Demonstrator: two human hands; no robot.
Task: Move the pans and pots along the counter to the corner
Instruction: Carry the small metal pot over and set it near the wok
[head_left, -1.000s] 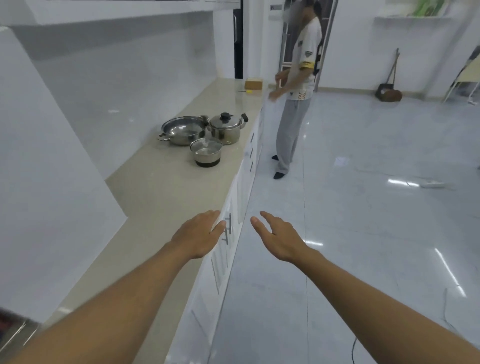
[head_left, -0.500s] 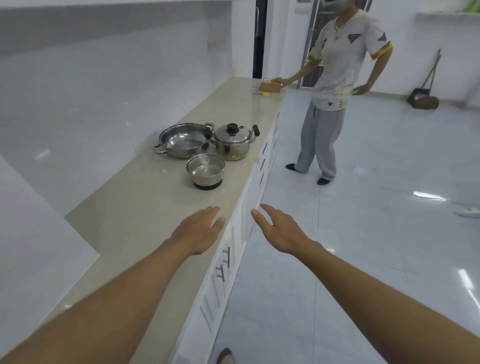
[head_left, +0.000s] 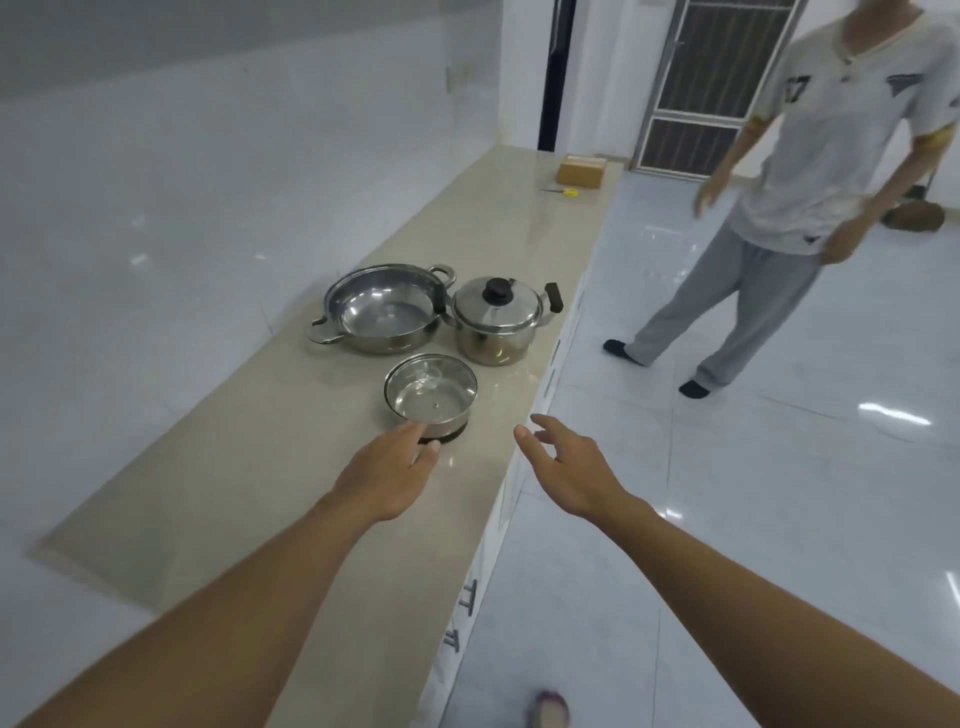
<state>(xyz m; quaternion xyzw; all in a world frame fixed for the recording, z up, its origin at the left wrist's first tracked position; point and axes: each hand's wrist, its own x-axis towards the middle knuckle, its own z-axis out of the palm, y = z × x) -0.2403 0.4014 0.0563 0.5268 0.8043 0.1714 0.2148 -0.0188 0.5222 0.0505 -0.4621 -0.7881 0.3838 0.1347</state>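
Note:
Three steel vessels stand together on the beige counter (head_left: 218, 493). A wide open pan (head_left: 382, 312) with two loop handles is at the back left. Beside it on the right is a lidded pot (head_left: 496, 325) with a black knob and black handles. Nearest to me sits a small pot (head_left: 431, 397) with a glass lid and dark base. My left hand (head_left: 389, 470) is open, its fingertips at the small pot's near side. My right hand (head_left: 563, 465) is open, held over the counter's front edge to the right of that pot.
A cardboard box (head_left: 582, 169) and a yellow-handled tool (head_left: 563, 192) lie at the counter's far end. Another person (head_left: 810, 171) stands on the glossy tiled floor right of the counter. White drawers with metal handles (head_left: 470, 597) run below the counter's edge.
I have come closer to the pots. Both hands have reached forward, and the left hand now meets the small pot. The other person took a hand off the box and stepped away from the counter.

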